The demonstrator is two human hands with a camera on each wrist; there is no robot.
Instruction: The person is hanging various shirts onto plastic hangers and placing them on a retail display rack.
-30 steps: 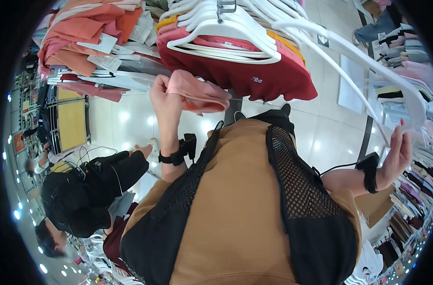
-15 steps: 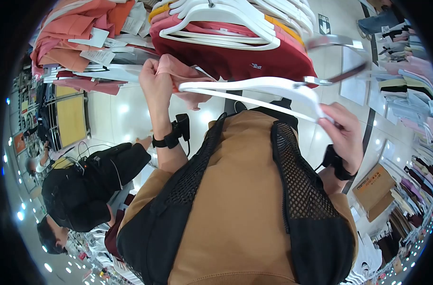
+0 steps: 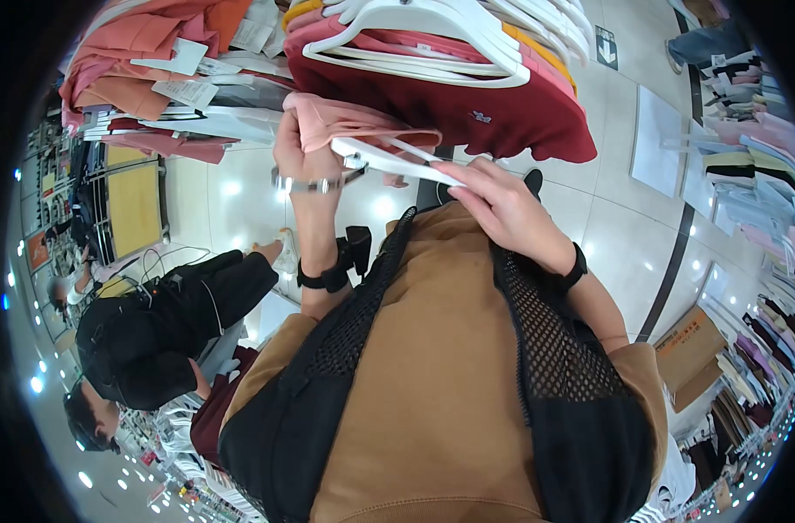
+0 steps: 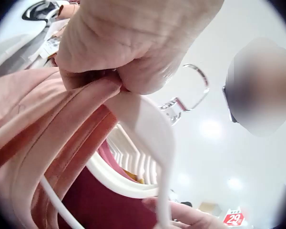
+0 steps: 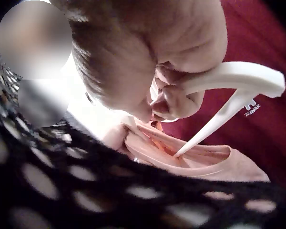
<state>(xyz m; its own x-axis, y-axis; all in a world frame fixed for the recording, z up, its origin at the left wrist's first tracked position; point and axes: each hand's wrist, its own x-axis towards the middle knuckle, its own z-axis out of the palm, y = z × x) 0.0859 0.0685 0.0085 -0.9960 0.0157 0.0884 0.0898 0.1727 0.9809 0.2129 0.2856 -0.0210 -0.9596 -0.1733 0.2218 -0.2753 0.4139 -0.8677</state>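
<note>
My left hand grips a pink garment by its edge, with the fabric folding over the fingers. The right hand pinches one arm of a white hanger. In the right wrist view, the hanger's thin lower bar runs down into the garment's opening. The left wrist view shows the far shoulder of the hanger under the left hand at the garment's edge, where fabric and hand hide its end. Its metal hook points left across my left wrist.
Ahead, a maroon top hangs on a rack of white hangers. Pink and orange clothes with tags lie at the upper left. A person in black is at my left. Folded clothes are stacked to the right.
My right hand has swung the hanger in from the far right to the pink garment, and its far end now enters the opening. The left hand keeps its hold on the garment.
</note>
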